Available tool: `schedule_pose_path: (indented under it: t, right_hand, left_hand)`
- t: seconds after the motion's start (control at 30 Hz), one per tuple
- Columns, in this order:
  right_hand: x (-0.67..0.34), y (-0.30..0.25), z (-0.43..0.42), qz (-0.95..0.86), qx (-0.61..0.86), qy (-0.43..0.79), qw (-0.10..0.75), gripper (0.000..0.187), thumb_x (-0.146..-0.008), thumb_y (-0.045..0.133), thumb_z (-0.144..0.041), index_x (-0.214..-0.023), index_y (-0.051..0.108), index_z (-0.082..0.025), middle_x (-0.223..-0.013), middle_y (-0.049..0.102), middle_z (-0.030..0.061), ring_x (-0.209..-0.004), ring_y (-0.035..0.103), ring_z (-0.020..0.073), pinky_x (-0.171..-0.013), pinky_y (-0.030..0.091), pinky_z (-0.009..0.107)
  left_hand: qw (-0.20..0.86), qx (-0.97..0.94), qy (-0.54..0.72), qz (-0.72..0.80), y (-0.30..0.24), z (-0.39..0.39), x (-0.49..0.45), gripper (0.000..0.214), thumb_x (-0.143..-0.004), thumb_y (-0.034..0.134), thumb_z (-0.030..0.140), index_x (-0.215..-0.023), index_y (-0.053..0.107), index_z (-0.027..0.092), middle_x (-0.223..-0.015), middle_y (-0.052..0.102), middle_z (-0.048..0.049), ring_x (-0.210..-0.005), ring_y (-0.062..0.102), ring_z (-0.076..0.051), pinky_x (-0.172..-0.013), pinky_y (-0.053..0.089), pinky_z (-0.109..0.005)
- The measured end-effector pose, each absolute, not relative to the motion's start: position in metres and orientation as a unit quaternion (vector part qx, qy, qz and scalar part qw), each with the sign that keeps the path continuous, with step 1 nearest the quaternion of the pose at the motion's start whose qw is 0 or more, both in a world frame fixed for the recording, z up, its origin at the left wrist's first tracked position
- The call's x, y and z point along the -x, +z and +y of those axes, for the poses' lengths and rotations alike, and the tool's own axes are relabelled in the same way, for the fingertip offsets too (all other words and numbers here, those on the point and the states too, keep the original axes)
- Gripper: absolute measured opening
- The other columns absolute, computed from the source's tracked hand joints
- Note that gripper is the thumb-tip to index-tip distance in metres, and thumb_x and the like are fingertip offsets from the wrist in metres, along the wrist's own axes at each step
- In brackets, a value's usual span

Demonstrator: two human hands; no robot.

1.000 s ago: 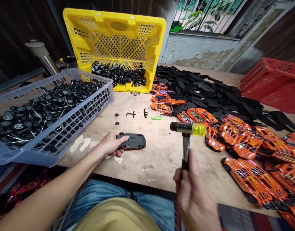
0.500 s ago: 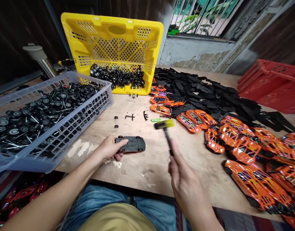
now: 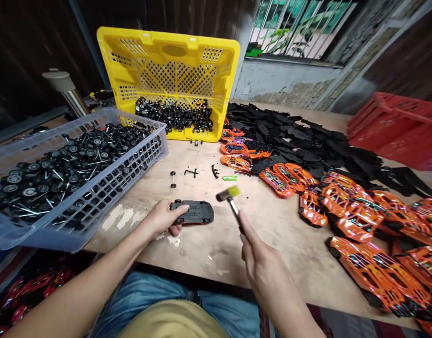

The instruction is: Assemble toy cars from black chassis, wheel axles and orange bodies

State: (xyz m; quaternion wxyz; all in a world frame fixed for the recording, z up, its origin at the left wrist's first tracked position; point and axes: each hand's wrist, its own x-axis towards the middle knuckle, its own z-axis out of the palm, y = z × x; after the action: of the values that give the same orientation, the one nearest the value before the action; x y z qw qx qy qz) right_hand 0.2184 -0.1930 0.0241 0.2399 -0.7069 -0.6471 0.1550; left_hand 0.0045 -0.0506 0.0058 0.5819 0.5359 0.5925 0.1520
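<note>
Upside down on the wooden table lies a toy car [image 3: 195, 212], its dark grey underside facing up and a trace of orange body along its lower edge. My left hand [image 3: 166, 217] grips its left end, thumb across the underside and fingers beneath. To the right, my right hand [image 3: 260, 256] is closed round the handle of a small hammer [image 3: 229, 193] with a black and yellow-green head. The hammer head hangs above the table, apart from the car. Beyond the car lie a wheel axle [image 3: 172, 179], a small black part [image 3: 191, 173] and a green piece [image 3: 230, 178].
At left stands a translucent basket [image 3: 131, 173] full of wheel axles. A yellow crate [image 3: 233, 70] on its side holds black wheeled parts. Orange toy cars [image 3: 367, 270] and black chassis plates [image 3: 289, 131] cover the right side, with a red crate [image 3: 395, 126] behind.
My right hand has brought the hammer left and slightly lower, nearer the car. My left hand keeps its grip on the car. The whole view has shifted slightly.
</note>
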Motion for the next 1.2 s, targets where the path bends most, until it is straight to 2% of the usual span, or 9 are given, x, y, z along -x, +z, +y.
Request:
schedule_pose_path:
  t: [0.1,0.2,0.3,0.5,0.73,0.83,0.97,1.07,1.2]
  right_hand:
    - [-0.206,0.022,-0.196,-0.665,0.684,0.113,0.278,0.056,-0.097,0.032,-0.023,-0.152,0.027,-0.016,-0.069,0.066,0.0046,-0.05,0.061,0.0146,-0.056,0.052,0.022]
    - [-0.203,0.017,-0.189,-0.7,0.666,0.157,0.206,0.052,-0.096,0.032,-0.021,-0.148,0.038,-0.021,-0.066,0.067,0.0044,-0.046,0.061,0.0157,-0.051,0.051,0.022]
    - [-0.215,0.021,-0.169,-0.684,0.667,0.178,0.233,0.049,-0.097,0.037,-0.028,-0.146,0.041,-0.022,-0.084,0.072,0.0076,-0.067,0.069,0.0189,-0.064,0.054,0.026]
    - [-0.228,0.025,-0.135,-0.658,0.599,0.271,0.367,0.093,-0.074,0.074,-0.036,-0.151,0.026,-0.017,-0.105,0.068,0.0067,-0.085,0.065,0.0177,-0.082,0.053,0.031]
    - [-0.188,0.004,-0.149,-0.547,0.611,0.294,0.491,0.059,-0.082,0.068,-0.036,-0.134,0.048,-0.018,-0.101,0.068,0.0049,-0.088,0.064,0.0177,-0.084,0.052,0.029]
    - [-0.178,0.004,-0.15,-0.514,0.621,0.298,0.511,0.052,-0.087,0.06,-0.037,-0.132,0.045,-0.016,-0.094,0.068,0.0052,-0.081,0.064,0.0166,-0.077,0.053,0.027]
    - [-0.192,0.013,-0.155,-0.557,0.661,0.323,0.386,0.046,-0.095,0.042,-0.034,-0.135,0.047,-0.012,-0.076,0.067,0.0036,-0.057,0.061,0.0142,-0.058,0.053,0.024]
    - [-0.205,0.023,-0.169,-0.595,0.669,0.23,0.38,0.053,-0.097,0.036,-0.029,-0.147,0.035,-0.014,-0.076,0.066,0.0032,-0.053,0.059,0.0124,-0.058,0.053,0.024]
    - [-0.205,0.022,-0.188,-0.648,0.652,0.11,0.377,0.054,-0.096,0.035,-0.024,-0.15,0.033,-0.018,-0.079,0.066,0.0072,-0.063,0.063,0.0166,-0.064,0.055,0.027]
  left_hand:
    - [0.587,-0.538,0.156,0.584,0.005,-0.049,-0.005,0.037,-0.078,0.063,0.049,-0.081,0.061,0.012,-0.05,0.064,-0.0017,-0.036,0.061,-0.013,-0.031,0.031,-0.014]
    - [0.594,-0.538,0.151,0.579,0.001,-0.048,-0.005,0.037,-0.08,0.06,0.05,-0.077,0.059,0.013,-0.05,0.063,-0.0016,-0.035,0.06,-0.013,-0.032,0.034,-0.016]
    - [0.594,-0.567,0.163,0.547,-0.002,-0.051,0.001,0.036,-0.081,0.059,0.05,-0.083,0.057,0.015,-0.055,0.062,0.0004,-0.038,0.059,-0.013,-0.036,0.039,-0.019]
    - [0.459,-0.745,0.24,0.42,0.006,-0.073,0.015,0.029,-0.078,0.068,0.044,-0.088,0.057,0.019,-0.071,0.059,0.0037,-0.064,0.059,-0.011,-0.058,0.045,-0.02]
    - [0.6,-0.5,0.455,0.429,-0.006,-0.102,-0.022,0.055,-0.077,0.069,0.045,-0.122,0.048,0.021,-0.127,0.06,-0.0101,-0.112,0.061,-0.021,-0.085,0.053,-0.028]
    - [0.724,-0.415,0.363,0.415,-0.007,-0.115,-0.04,0.055,-0.081,0.06,0.058,-0.112,0.059,0.013,-0.105,0.071,-0.013,-0.086,0.071,-0.02,-0.067,0.057,-0.027]
    - [0.73,-0.416,0.176,0.514,0.002,-0.103,-0.037,0.066,-0.064,0.068,0.069,-0.084,0.065,0.006,-0.064,0.071,-0.0099,-0.041,0.061,-0.012,-0.037,0.04,-0.017]
    - [0.705,-0.469,0.059,0.529,0.01,-0.084,-0.025,0.063,-0.061,0.07,0.068,-0.073,0.065,0.007,-0.048,0.064,-0.0059,-0.031,0.054,-0.011,-0.031,0.033,-0.017]
    - [0.689,-0.494,0.015,0.531,0.019,-0.071,-0.02,0.057,-0.063,0.069,0.065,-0.07,0.065,0.008,-0.054,0.068,-0.0073,-0.029,0.051,-0.008,-0.03,0.03,-0.017]
